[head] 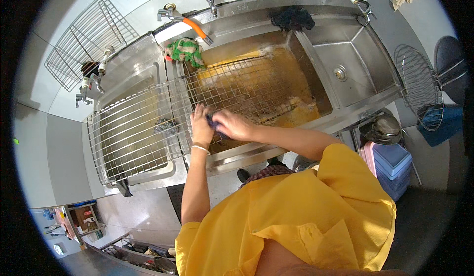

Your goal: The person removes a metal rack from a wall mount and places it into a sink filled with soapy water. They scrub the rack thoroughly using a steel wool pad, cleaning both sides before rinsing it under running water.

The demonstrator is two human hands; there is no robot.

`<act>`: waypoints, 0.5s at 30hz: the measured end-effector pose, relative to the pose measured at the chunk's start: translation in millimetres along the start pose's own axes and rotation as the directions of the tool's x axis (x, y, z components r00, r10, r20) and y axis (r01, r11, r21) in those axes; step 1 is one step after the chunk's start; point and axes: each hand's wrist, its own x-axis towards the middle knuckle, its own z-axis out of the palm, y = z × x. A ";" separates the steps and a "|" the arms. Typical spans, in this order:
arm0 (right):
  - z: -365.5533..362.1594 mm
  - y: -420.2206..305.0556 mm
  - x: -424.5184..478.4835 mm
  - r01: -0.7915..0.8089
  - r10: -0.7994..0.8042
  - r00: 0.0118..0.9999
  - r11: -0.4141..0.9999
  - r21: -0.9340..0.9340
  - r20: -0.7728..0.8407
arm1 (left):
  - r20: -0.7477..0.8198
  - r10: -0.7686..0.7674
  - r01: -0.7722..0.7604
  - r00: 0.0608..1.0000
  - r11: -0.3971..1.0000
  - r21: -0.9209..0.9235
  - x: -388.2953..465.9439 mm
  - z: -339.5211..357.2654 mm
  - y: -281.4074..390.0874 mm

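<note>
A long wire rack [134, 128] lies slantwise over the left basin [163, 68] and reaches into the middle basin [322, 102]. My left hand [202, 127] holds the rack near its middle, fingers together on the bars; a pale bracelet circles the wrist. Just beside it, my right hand [233, 125], slightly blurred, grips a dark purple-blue scrubbing pad [218, 126] against the wires. The pad is partly covered by the fingers. Brown, cloudy water with foam [296, 103] fills the middle basin under the rack's finer mesh end. A grey mesh scourer [166, 126] shows at the divider by the rack.
A green-and-beige cloth [185, 52] sits on the middle basin's back-left corner, below an orange-hosed tap [194, 28]. Black cloth [293, 18] hangs by the right basin [355, 72]. More wire racks [89, 39] lean on the wall. Stacked plastic containers [392, 165] stand at right.
</note>
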 end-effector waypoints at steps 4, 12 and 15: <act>-22.7 26.4 -25.3 0.317 -0.177 0.880 0.910 -0.266 0.442 | 0.042 0.094 -0.102 0.995 0.965 0.243 -5.9 -3.7 11.8; -137.2 163.9 -115.4 0.067 0.258 0.792 0.864 -0.499 0.553 | 0.058 0.126 -0.138 0.990 0.934 0.329 -10.6 -2.5 19.5; -172.8 191.4 -126.0 0.016 0.425 0.711 0.786 -0.618 0.560 | 0.014 0.134 -0.131 0.991 0.940 0.316 -21.1 -4.8 5.9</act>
